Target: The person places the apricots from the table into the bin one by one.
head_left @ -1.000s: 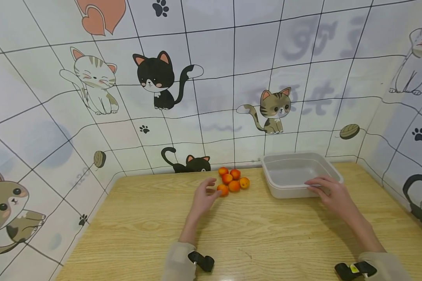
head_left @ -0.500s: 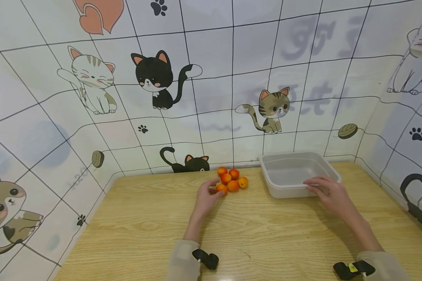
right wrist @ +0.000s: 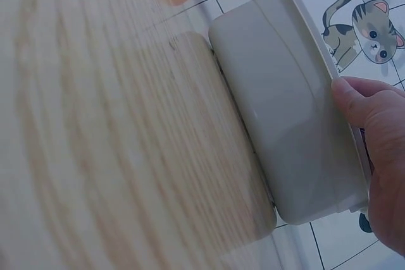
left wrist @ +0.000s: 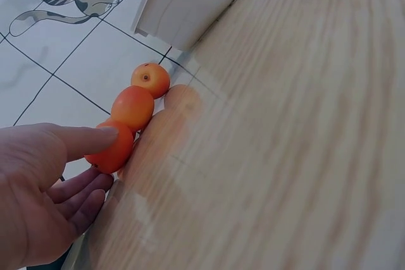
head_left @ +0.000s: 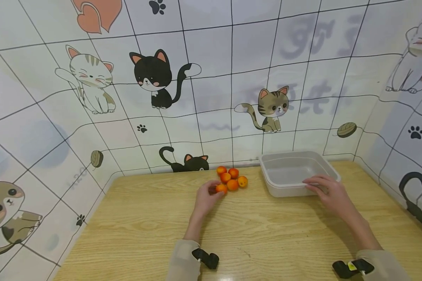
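In the head view my left hand (head_left: 206,197) is at the nearest of several small oranges (head_left: 233,184) grouped by the back wall. The left wrist view shows its thumb against the near orange (left wrist: 112,153), with the fingers curled on the other side; the orange still touches its neighbour (left wrist: 133,108). My right hand (head_left: 328,192) pinches the front rim of a pale grey plastic tub (head_left: 285,190). Seen from the right wrist, the thumb (right wrist: 347,98) lies on the rim's outside, and the other fingers are mostly hidden behind the rim. No fruit shows inside the tub.
The wooden table (head_left: 154,218) runs up to a wall covering (head_left: 214,97) with printed cats and grid lines. The tub stands at the back right, a short gap from the oranges. Black wrist devices (head_left: 205,258) sit on both sleeves.
My left hand has moved slightly right and its fingers have closed in around the nearest orange. The right hand stays on the tub rim, and the tub has not moved.
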`<action>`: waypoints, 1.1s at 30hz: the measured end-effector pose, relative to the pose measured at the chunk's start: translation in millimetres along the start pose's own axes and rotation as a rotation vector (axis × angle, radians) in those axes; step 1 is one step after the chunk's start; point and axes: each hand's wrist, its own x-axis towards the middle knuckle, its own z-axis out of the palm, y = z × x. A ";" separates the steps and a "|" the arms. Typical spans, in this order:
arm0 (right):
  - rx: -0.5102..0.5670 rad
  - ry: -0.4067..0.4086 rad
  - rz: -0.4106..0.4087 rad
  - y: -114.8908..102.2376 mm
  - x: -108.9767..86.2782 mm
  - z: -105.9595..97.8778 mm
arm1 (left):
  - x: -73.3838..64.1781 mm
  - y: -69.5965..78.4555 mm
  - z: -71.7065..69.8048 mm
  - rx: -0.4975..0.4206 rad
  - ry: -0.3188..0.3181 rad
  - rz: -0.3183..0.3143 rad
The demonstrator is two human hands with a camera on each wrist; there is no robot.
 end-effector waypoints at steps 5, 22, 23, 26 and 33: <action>0.002 -0.002 -0.010 -1.8 1.1 -0.2 | 0.7 -0.3 -0.8 0.026 -0.006 -0.004; -0.004 -0.006 0.024 -2.2 -1.0 -1.3 | -0.5 11.9 -1.6 -0.040 0.059 -0.022; -0.001 -0.005 0.022 -2.5 -0.9 -1.3 | -0.5 13.5 -1.5 -0.045 0.067 -0.017; 0.006 -0.005 0.020 -3.4 -0.8 -0.9 | 0.0 18.2 -0.5 -0.063 0.082 -0.004; -0.005 -0.010 0.023 -5.0 -1.2 1.4 | 1.2 27.4 2.6 -0.072 0.080 0.012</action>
